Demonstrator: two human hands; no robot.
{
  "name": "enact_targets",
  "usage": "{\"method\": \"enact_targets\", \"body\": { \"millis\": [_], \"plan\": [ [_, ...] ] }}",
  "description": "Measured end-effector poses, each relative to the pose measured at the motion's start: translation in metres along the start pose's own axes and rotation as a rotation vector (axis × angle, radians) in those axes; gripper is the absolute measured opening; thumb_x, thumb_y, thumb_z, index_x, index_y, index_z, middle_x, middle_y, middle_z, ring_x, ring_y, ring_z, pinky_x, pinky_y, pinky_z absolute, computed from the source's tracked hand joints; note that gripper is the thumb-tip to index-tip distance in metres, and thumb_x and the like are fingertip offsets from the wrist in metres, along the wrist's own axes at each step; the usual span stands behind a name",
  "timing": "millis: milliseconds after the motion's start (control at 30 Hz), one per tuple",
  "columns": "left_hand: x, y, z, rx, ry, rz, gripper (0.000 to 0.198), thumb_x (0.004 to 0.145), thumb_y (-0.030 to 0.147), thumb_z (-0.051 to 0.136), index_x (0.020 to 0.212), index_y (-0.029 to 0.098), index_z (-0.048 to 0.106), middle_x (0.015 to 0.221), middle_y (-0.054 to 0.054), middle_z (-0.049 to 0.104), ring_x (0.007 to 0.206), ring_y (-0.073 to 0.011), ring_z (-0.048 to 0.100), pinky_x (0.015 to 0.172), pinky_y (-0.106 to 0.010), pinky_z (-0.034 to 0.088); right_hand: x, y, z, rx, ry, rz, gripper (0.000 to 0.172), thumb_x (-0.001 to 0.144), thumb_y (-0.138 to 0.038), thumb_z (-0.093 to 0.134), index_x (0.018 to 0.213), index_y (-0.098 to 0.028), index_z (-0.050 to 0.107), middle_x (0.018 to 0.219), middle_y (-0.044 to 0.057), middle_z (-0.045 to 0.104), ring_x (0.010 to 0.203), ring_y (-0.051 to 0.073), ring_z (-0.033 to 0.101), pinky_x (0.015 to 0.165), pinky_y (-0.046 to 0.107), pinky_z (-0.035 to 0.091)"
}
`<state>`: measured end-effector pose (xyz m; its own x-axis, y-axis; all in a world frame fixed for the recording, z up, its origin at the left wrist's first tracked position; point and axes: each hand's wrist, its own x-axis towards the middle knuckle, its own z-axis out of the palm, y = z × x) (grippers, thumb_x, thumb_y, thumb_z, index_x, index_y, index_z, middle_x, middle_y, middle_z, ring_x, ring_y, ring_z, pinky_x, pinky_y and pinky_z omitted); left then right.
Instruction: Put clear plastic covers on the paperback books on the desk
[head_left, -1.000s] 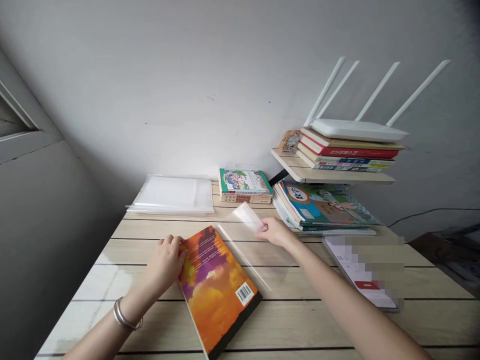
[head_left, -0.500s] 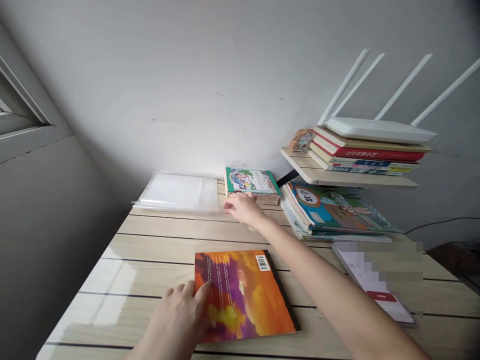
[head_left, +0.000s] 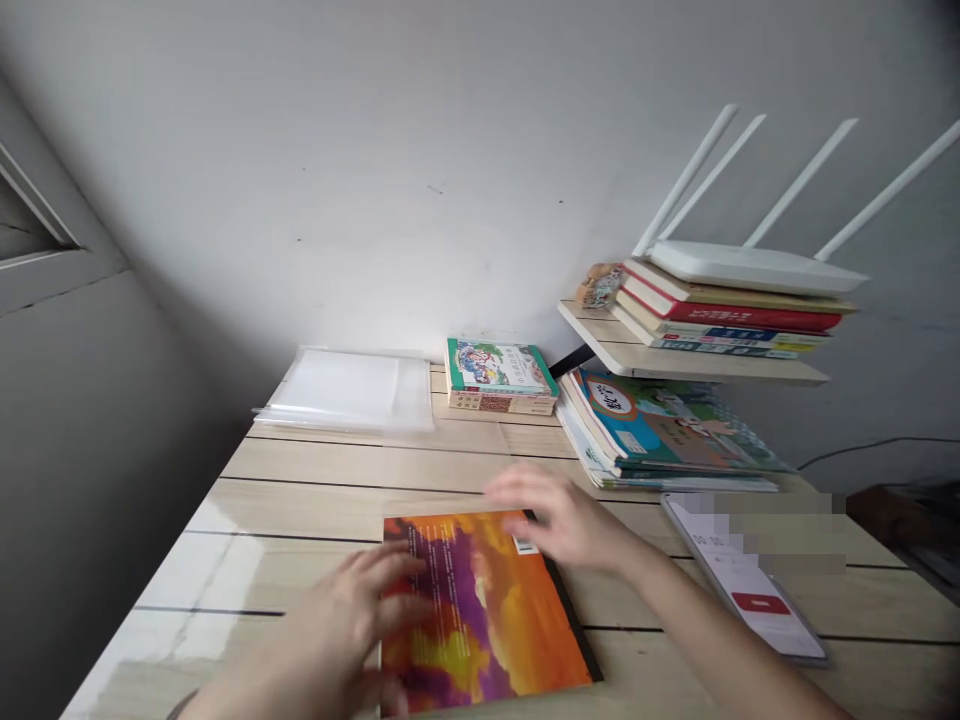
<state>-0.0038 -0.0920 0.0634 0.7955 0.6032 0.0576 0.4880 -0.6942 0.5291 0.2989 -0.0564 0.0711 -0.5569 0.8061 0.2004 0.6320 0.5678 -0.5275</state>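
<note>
A book with an orange and purple cloud picture and a black spine strip lies flat on the table in front of me. My left hand is at its left edge, fingers spread over the cover and thumb low. Over the far right corner hovers my right hand, blurred, its fingers stretched and apart near the barcode; whether it touches the cover I cannot tell. A faint clear plastic sheet shows on the tabletop just beyond the book. How far it reaches under the book is hidden.
Clear plastic covers lie at the back left. Small books are stacked by the wall, with textbooks to their right. A raised shelf carries books and a white router. A phone lies at the right.
My right hand has come back from the plastic at the rear to the book's far right corner. My left hand's fingers have lifted and spread at the book's left side.
</note>
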Motion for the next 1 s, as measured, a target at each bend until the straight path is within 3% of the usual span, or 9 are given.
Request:
{"method": "enact_targets", "body": {
  "millis": [100,167,300,467,700,867,1000],
  "plan": [
    [-0.014,0.002,0.027,0.054,-0.022,-0.026,0.061,0.068,0.031,0.075,0.127,0.032,0.057,0.140,-0.011,0.049,0.131,-0.0401,0.039,0.101,-0.055,0.041,-0.052,-0.021,0.008,0.057,-0.264,0.066,0.065,0.076,-0.044,0.071,0.136,-0.034,0.048,0.142,0.006,0.048,0.132,0.030,0.039,0.107,0.049,0.034],
    [-0.016,-0.001,0.039,0.101,-0.037,-0.058,0.066,0.067,0.026,0.075,0.129,0.030,0.055,0.142,-0.013,0.046,0.133,-0.0424,0.035,0.101,-0.058,0.040,-0.073,-0.030,0.017,0.067,-0.361,0.130,0.080,0.070,-0.045,0.075,0.141,-0.038,0.038,0.151,0.004,0.034,0.139,0.033,0.026,0.111,0.056,0.024],
    [-0.014,0.001,0.037,0.108,-0.115,-0.108,0.074,0.061,0.022,0.078,0.130,0.029,0.054,0.144,-0.013,0.043,0.134,-0.0433,0.031,0.102,-0.059,0.038,-0.085,-0.031,0.029,0.076,-0.386,0.214,0.078,0.074,-0.036,0.074,0.141,-0.039,0.036,0.154,0.001,0.025,0.142,0.032,0.016,0.113,0.058,0.019],
    [-0.011,0.018,0.019,0.073,-0.127,-0.161,0.061,0.069,0.021,0.072,0.127,0.033,0.057,0.144,-0.008,0.045,0.135,-0.0392,0.032,0.105,-0.057,0.036,-0.080,-0.026,0.023,0.116,-0.384,0.216,0.068,0.074,-0.041,0.073,0.136,-0.036,0.046,0.150,0.002,0.035,0.141,0.032,0.020,0.114,0.057,0.018],
    [-0.009,0.031,0.001,-0.021,-0.078,-0.140,0.038,0.078,0.021,0.063,0.114,0.032,0.065,0.130,-0.004,0.059,0.119,-0.0275,0.055,0.096,-0.038,0.049,-0.072,-0.036,0.005,0.143,-0.428,0.245,0.065,0.073,-0.037,0.072,0.134,-0.031,0.050,0.147,0.004,0.040,0.139,0.031,0.026,0.114,0.051,0.021],
    [-0.009,0.038,-0.005,0.078,0.128,-0.010,0.023,0.088,0.020,0.050,0.099,0.027,0.068,0.096,-0.003,0.072,0.083,-0.0182,0.068,0.076,-0.029,0.055,-0.068,-0.044,-0.009,0.091,-0.394,0.151,0.051,0.079,-0.024,0.062,0.129,-0.023,0.057,0.136,0.007,0.053,0.128,0.027,0.047,0.110,0.043,0.033],
    [-0.003,0.035,-0.007,0.224,0.387,0.033,0.025,0.092,0.017,0.042,0.089,0.021,0.066,0.079,-0.005,0.071,0.064,-0.0170,0.066,0.059,-0.027,0.051,-0.061,-0.039,-0.018,0.123,-0.213,0.059,0.032,0.088,-0.021,0.051,0.114,-0.021,0.068,0.109,0.007,0.071,0.103,0.021,0.065,0.093,0.033,0.048]
  ]
}}
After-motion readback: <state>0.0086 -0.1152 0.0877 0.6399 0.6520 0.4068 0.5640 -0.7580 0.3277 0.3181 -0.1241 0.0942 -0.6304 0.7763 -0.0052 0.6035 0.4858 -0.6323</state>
